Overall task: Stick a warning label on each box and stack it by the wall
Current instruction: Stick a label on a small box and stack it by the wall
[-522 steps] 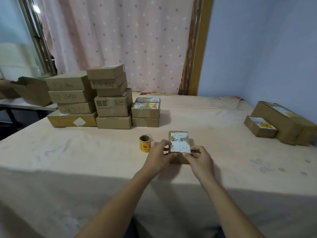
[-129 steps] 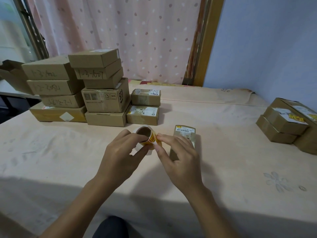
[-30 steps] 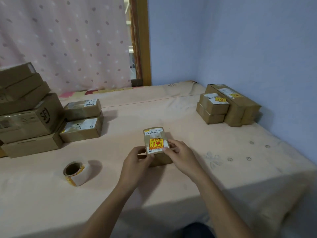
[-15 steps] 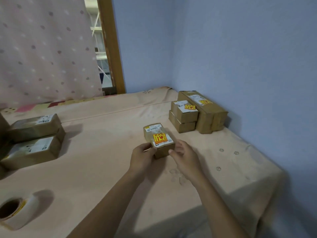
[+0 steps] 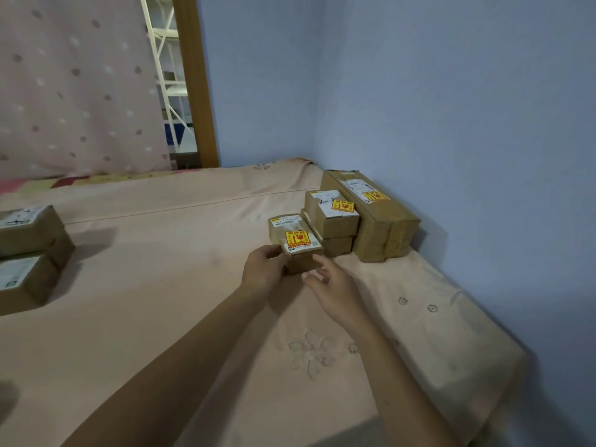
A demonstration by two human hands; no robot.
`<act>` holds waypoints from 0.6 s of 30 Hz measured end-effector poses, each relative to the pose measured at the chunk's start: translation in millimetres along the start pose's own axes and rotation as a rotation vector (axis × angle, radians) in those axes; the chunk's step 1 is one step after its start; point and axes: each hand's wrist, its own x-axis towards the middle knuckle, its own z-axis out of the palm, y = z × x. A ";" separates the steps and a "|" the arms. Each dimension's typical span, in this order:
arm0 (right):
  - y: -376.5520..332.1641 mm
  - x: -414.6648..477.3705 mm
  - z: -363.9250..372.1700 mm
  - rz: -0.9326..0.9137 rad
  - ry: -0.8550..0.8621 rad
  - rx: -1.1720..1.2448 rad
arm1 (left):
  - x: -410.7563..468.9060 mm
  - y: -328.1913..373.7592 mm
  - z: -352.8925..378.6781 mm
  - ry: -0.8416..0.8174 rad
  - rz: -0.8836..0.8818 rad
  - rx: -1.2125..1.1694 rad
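So the biggest thing here is the blue wall (image 5: 451,124) off beyond the fingertips and to their right, with the peach cloth-covered top (image 5: 161,285) running right up against it. Pushed against the wall is a long carton (image 5: 374,227), and tucked just beside it on the hand side is a stack of two small boxes (image 5: 335,221). Both the carton and the upper small box have yellow stickers on top. Way out past the left wrist sit two more boxes (image 5: 29,250), no yellow sticker on them that I can see. The box (image 5: 290,225) being dealt with is right at the fingertips. It already wears its warning label (image 5: 297,237) on the top face, at the end closest to the fingers. Its long axis points away from the person, roughly parallel to the stack, which is just beyond it to the right, nearly touching. The left hand (image 5: 263,274) is the one actually on it, its fingers (image 5: 274,251) curled around the near left corner in a grip. The right hand (image 5: 335,285) sits just off the near right corner with its fingers (image 5: 317,261) loosely spread and holding nothing. I honestly can't tell if a fingertip brushes the cardboard. My guess is sticking is done for this one and what's left is a short lift up and to the right onto the stack, probably needing the right hand to close in on that corner first.
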 end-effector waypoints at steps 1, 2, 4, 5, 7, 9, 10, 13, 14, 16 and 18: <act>1.9 2.9 -2.5 0.000 -0.008 -0.012 | 2.0 2.0 2.0 0.000 0.005 -0.004; 4.0 5.9 -4.6 0.000 -0.017 -0.023 | 4.1 3.1 3.6 -0.002 0.006 -0.012; 6.9 9.3 -8.5 0.009 -0.032 -0.033 | 7.4 2.5 5.8 -0.006 -0.001 -0.019; 8.1 10.4 -10.4 0.013 -0.034 -0.034 | 9.1 1.2 6.1 -0.008 -0.005 -0.023; 9.9 11.6 -13.8 0.017 -0.034 -0.035 | 10.1 0.5 6.3 -0.008 -0.012 -0.020; 10.7 10.4 -15.6 0.025 -0.042 -0.041 | 9.7 1.4 5.9 -0.010 -0.025 -0.023; 11.0 9.2 -15.5 0.030 -0.048 -0.042 | 8.7 2.0 5.7 -0.012 -0.032 -0.029; 9.6 5.4 -13.5 0.029 -0.064 -0.045 | 5.2 3.9 5.2 -0.020 -0.054 -0.029; 8.1 4.5 -12.5 0.026 -0.068 -0.048 | 3.2 4.6 4.8 -0.021 -0.059 -0.028; 2.5 2.2 -11.3 0.015 -0.074 -0.059 | -1.8 6.1 2.9 -0.012 -0.068 -0.010; -4.3 -0.8 -10.4 0.000 -0.083 -0.077 | -7.8 8.2 -1.3 0.004 -0.068 0.004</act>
